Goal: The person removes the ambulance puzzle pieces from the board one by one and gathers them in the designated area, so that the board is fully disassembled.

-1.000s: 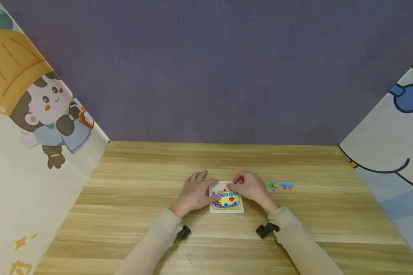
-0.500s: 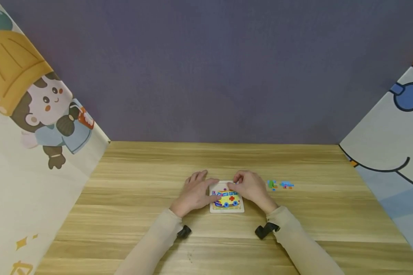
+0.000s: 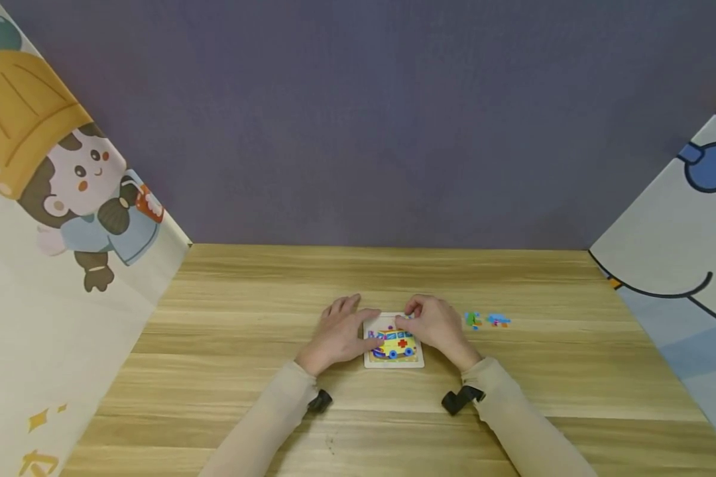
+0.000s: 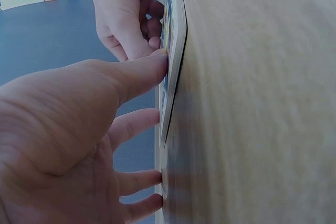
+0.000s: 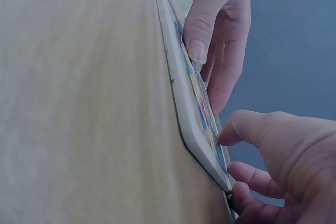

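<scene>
A small square jigsaw puzzle (image 3: pixel 393 364) in a pale tray lies on the table, with a yellow ambulance picture. The left hand (image 3: pixel 338 336) rests at its left side, thumb on the picture and the other fingers spread, their tips at the table in the left wrist view. At the far right corner is the right hand (image 3: pixel 438 324). In the right wrist view the right thumb (image 5: pixel 247 124) touches the puzzle's face, while curled fingers (image 5: pixel 257 179) meet the tray's edge, gripping that corner. The right hand hides the part of the puzzle under it.
Several loose puzzle pieces, one group green (image 3: pixel 472 320) and one blue (image 3: pixel 498 319), lie right of the right hand on the wooden table (image 3: pixel 244 397). A dark panel (image 3: pixel 388 132) stands behind, with printed walls at both sides.
Both hands stay in nearly the same place on the puzzle. Only a very slight shift of the whole view shows.
</scene>
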A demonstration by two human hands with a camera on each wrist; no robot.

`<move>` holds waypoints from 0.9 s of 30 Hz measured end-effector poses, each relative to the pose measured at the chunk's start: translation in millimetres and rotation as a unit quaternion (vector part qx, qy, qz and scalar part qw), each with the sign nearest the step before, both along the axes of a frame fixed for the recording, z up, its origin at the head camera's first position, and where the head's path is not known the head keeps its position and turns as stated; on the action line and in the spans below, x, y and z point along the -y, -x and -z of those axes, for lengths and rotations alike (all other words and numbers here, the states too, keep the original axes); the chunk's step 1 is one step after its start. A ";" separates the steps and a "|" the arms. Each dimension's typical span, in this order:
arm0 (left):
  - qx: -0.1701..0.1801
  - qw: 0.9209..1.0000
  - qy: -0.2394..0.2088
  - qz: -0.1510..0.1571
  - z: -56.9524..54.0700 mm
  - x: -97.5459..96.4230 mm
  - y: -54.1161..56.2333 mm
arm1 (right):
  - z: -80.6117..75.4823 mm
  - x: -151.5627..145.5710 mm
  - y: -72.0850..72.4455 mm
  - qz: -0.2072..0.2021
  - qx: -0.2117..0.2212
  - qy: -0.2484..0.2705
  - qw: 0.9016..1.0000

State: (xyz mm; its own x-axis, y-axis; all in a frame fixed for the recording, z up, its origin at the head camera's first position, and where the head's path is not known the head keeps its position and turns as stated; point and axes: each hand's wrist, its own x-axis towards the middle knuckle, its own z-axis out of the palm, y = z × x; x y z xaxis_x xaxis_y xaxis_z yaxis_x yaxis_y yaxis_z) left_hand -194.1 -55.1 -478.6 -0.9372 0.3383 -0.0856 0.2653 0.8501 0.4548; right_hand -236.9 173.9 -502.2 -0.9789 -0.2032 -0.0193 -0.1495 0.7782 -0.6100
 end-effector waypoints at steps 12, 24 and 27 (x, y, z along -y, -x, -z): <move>0.002 1.000 0.014 -0.001 -0.4 -1.6 0.2 | 3.4 5.6 -1.9 -0.001 -0.017 0.009 1.000; 0.008 1.000 0.019 0.002 -0.1 -2.1 0.4 | 2.8 -1.5 0.4 -0.040 -0.024 0.023 0.999; 0.009 1.000 0.018 0.003 -0.2 -1.9 0.3 | 3.2 -3.1 0.7 -0.051 -0.032 0.019 0.998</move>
